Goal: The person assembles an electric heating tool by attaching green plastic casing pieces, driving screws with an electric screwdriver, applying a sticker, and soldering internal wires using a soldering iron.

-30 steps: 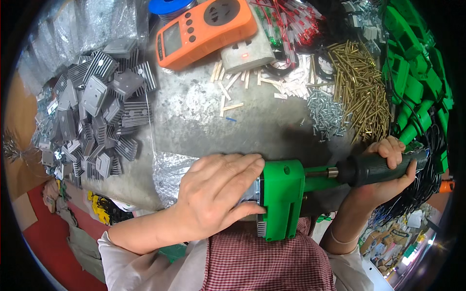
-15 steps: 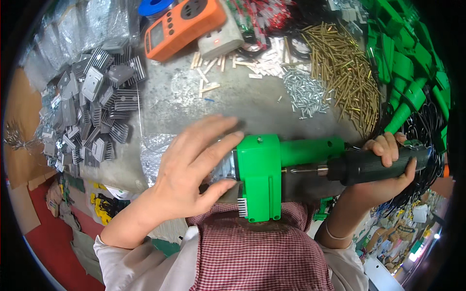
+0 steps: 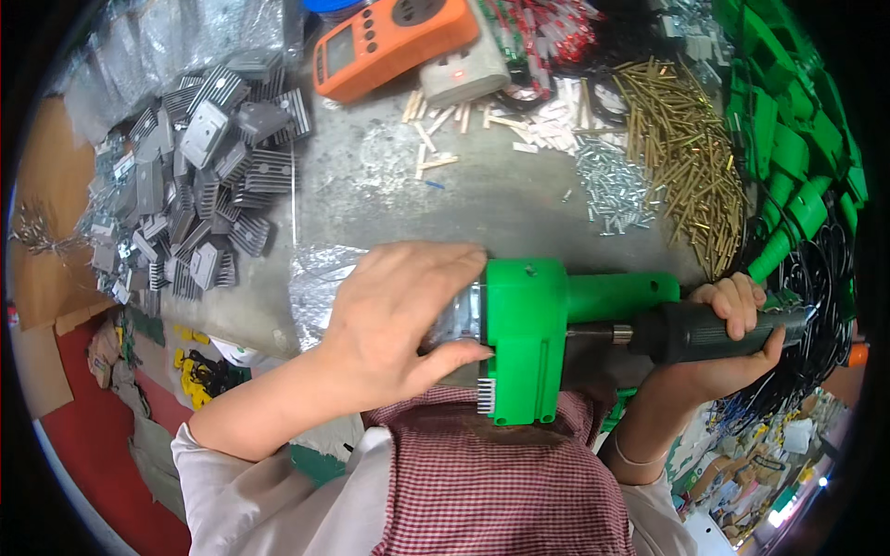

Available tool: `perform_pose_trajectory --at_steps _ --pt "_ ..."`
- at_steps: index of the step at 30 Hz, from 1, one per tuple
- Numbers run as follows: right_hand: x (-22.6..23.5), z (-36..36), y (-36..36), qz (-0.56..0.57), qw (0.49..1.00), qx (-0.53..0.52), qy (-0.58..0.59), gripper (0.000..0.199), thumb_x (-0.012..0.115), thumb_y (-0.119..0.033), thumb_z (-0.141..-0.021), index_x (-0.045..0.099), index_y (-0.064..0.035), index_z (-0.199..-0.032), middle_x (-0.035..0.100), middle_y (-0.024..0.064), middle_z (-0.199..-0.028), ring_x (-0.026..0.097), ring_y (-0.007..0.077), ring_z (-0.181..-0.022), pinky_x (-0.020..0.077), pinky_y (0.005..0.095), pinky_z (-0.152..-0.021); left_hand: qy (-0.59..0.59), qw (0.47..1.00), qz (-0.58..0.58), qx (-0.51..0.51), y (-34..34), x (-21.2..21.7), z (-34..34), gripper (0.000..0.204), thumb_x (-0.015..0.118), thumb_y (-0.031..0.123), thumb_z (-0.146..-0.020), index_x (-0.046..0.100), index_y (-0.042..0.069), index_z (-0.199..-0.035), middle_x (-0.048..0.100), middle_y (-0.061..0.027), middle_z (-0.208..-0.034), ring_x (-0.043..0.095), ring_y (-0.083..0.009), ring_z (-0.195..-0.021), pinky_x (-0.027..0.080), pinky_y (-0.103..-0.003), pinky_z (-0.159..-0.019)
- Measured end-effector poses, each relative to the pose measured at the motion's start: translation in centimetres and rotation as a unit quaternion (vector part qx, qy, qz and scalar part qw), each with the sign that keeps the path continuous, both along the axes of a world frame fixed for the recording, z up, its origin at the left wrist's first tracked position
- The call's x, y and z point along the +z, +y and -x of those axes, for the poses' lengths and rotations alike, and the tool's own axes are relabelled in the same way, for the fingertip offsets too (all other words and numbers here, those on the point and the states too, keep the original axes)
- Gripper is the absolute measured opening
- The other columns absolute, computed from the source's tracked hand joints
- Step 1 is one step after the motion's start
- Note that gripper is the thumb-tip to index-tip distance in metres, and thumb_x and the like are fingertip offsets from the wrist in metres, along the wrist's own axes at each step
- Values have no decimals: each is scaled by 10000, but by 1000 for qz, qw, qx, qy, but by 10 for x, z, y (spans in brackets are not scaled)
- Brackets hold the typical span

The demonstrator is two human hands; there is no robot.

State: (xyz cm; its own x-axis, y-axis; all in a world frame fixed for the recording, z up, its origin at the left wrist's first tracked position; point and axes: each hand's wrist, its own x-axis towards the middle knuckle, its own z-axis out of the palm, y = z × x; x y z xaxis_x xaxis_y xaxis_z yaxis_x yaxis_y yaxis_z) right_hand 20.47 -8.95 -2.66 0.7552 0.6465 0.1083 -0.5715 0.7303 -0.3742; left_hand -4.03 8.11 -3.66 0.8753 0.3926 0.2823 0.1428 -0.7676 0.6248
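In the head view, the left hand (image 3: 389, 320) is pressing against the left side of a bright green, boxy plastic housing with a tubular handle (image 3: 524, 343); its fingers are curving over a shiny, silvery part (image 3: 461, 317) that it is partly hiding, with the thumb sitting lower on the same edge. The housing is standing between the two hands, just above the person's lap, its handle pointing toward the right hand. The right hand (image 3: 725, 371) is wrapping around a black, ribbed, cylindrical power screwdriver (image 3: 705, 334), whose thin metal bit (image 3: 593, 331) is pointing left and seemingly reaching the housing's right face.

Beyond the right hand, a heap of small silver screws (image 3: 612, 190) and a pile of long brass-coloured screws (image 3: 686, 167) are lying on the grey metal bench (image 3: 501, 204). Ahead and left of the left hand, grey finned metal blocks (image 3: 209, 176) are lying heaped.

Screw-driving is probably the step in hand, though whether a screw is sitting under the bit is impossible to tell. The next move is likely calling for straight pressure from the right hand, with the left hand bracing the housing against it.
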Motion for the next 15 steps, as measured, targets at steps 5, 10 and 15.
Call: perform_pose_trajectory --at_steps 5,10,15 --pt "0 2 0 4 1000 -12 13 268 587 -274 -896 414 -72 -932 438 -4 -751 472 91 -621 439 274 -690 -39 999 -14 4 1 -3 -1 610 781 409 -751 623 -51 -1119 688 -187 -1113 678 -328 -975 507 -385 -828" --pt "3 2 -1 19 1000 -17 9 266 591 -277 -893 415 -83 -940 433 -11 -732 474 92 -611 452 280 -690 -41 999 -17 3 1 -3 -3 598 774 407 -763 624 -56 -1110 691 -197 -1093 683 -326 -964 507 -382 -814" --pt "3 2 2 18 1000 -17 6 258 580 -272 -899 424 -78 -967 428 -13 -732 476 94 -614 452 284 -694 -27 1000 0 4 3 -3 -3 600 776 427 -764 615 -46 -1095 685 -189 -1095 676 -325 -954 502 -380 -821"
